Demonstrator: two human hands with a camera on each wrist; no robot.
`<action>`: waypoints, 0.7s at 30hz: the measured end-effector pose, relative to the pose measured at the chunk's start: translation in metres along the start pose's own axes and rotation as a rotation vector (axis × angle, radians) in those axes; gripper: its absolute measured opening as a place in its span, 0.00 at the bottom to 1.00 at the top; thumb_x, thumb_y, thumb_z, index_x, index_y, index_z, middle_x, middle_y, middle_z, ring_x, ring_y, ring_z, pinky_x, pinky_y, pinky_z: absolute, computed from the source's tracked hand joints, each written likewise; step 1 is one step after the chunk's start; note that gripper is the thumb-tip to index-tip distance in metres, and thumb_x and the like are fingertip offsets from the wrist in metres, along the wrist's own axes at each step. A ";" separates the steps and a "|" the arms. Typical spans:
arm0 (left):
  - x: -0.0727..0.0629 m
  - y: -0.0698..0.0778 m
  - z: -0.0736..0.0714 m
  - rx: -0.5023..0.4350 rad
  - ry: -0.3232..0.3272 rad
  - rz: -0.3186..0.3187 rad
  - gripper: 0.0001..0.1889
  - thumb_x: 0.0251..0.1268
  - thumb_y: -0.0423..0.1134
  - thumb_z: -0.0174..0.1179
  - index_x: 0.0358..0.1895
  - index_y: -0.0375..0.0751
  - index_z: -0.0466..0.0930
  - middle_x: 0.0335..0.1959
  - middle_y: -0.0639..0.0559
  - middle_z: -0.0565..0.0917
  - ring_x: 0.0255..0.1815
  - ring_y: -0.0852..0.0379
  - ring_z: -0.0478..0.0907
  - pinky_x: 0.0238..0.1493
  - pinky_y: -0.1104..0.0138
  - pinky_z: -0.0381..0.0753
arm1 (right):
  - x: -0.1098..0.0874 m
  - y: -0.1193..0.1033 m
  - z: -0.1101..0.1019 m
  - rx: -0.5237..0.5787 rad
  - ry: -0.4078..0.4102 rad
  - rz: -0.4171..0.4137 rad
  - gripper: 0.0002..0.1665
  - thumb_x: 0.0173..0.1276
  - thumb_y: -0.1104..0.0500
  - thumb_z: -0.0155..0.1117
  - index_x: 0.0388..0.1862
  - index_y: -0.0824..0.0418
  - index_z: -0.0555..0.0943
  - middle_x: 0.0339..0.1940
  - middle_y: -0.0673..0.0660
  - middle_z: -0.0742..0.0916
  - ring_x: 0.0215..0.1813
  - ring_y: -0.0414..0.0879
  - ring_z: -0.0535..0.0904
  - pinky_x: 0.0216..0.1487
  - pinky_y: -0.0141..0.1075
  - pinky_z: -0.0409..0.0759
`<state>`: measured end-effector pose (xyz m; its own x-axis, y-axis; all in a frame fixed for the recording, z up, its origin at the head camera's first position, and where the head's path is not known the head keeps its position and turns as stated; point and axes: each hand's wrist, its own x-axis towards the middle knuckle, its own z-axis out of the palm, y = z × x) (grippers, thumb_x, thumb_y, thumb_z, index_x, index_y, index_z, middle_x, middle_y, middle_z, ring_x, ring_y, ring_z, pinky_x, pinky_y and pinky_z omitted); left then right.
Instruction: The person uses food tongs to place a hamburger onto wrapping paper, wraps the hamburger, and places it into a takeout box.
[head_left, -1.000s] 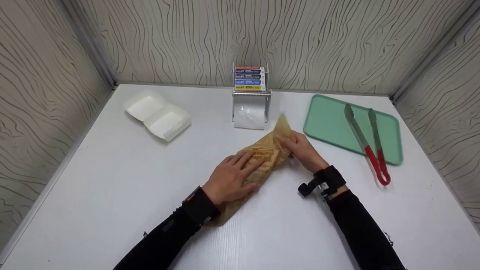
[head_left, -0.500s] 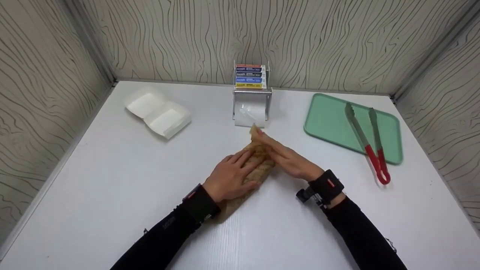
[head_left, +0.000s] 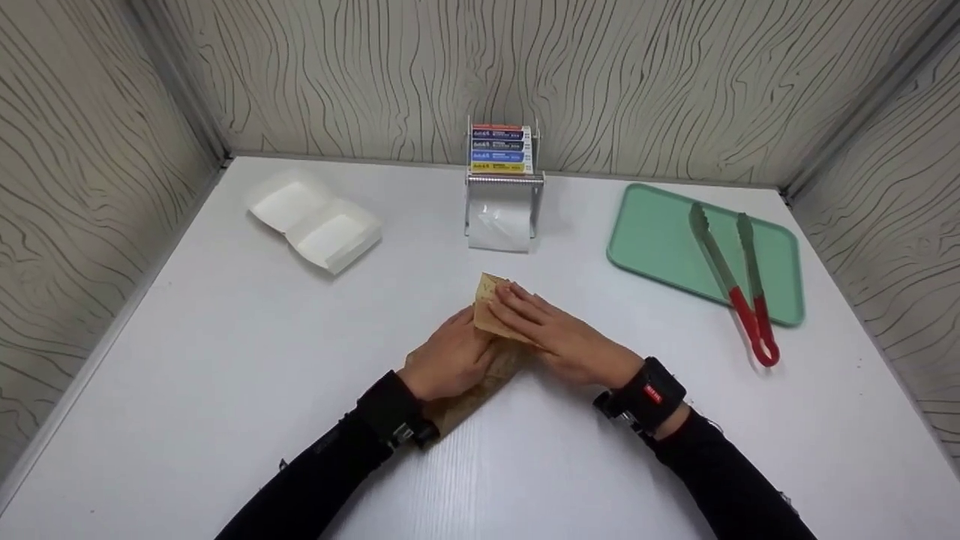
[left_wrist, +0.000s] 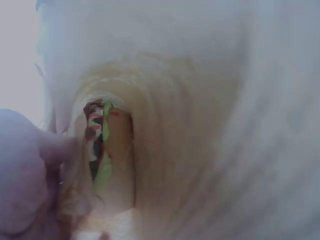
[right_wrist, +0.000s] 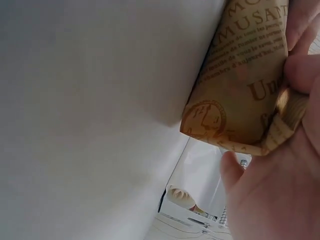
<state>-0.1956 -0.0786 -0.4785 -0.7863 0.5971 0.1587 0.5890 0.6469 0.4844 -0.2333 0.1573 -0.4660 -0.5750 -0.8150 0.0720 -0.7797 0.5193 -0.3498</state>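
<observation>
- Fingers (head_left: 519, 306), right hand (head_left: 574, 345): extended, lying close together flat on the folded flap (head_left: 486, 313) of the paper (head_left: 466, 411).
- Fingers, left hand (head_left: 444, 365): tips hidden under the flap; spread or pinching cannot be told. The hand rests on the paper.
- Paper: brown, printed, on the counter (head_left: 225, 390); directly beneath both hands, its lower end projecting toward the person from under the left hand.
- Food (left_wrist: 120, 155): layered, inside the paper, seen through an opening just beside a digit of the left hand; this view is blurred.
- Box (head_left: 330, 234): white, opened out, beyond the fingers and to their left.
- Dispenser (head_left: 501, 225): straight beyond the fingers, apart from them.
- Tray (head_left: 651, 236): green, beyond and right of the fingers.
- Tongs (head_left: 737, 294): on the tray, arms parted, red handle overhanging its near edge.
</observation>
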 end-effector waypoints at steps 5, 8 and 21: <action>0.004 -0.004 0.001 -0.128 0.107 -0.075 0.34 0.79 0.37 0.55 0.80 0.34 0.51 0.75 0.37 0.71 0.75 0.43 0.69 0.75 0.51 0.70 | -0.001 0.000 0.001 -0.041 0.003 -0.031 0.37 0.82 0.60 0.47 0.86 0.51 0.53 0.88 0.54 0.53 0.87 0.56 0.46 0.85 0.49 0.50; 0.005 -0.006 0.000 -0.132 0.172 -0.126 0.43 0.67 0.32 0.65 0.80 0.41 0.49 0.71 0.39 0.75 0.69 0.41 0.75 0.69 0.50 0.75 | -0.002 -0.002 0.002 -0.072 0.016 -0.061 0.34 0.84 0.58 0.45 0.85 0.51 0.56 0.87 0.56 0.55 0.87 0.58 0.48 0.84 0.52 0.54; -0.005 -0.024 -0.027 -0.033 0.088 -0.078 0.37 0.62 0.43 0.72 0.75 0.49 0.72 0.83 0.50 0.61 0.79 0.40 0.64 0.72 0.40 0.70 | 0.001 -0.011 0.003 -0.056 -0.023 0.043 0.30 0.87 0.47 0.41 0.84 0.45 0.59 0.87 0.58 0.53 0.87 0.59 0.45 0.84 0.56 0.50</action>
<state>-0.2104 -0.1101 -0.4676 -0.8436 0.5008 0.1936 0.5202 0.6731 0.5257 -0.2247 0.1496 -0.4646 -0.6025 -0.7973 0.0361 -0.7676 0.5665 -0.2997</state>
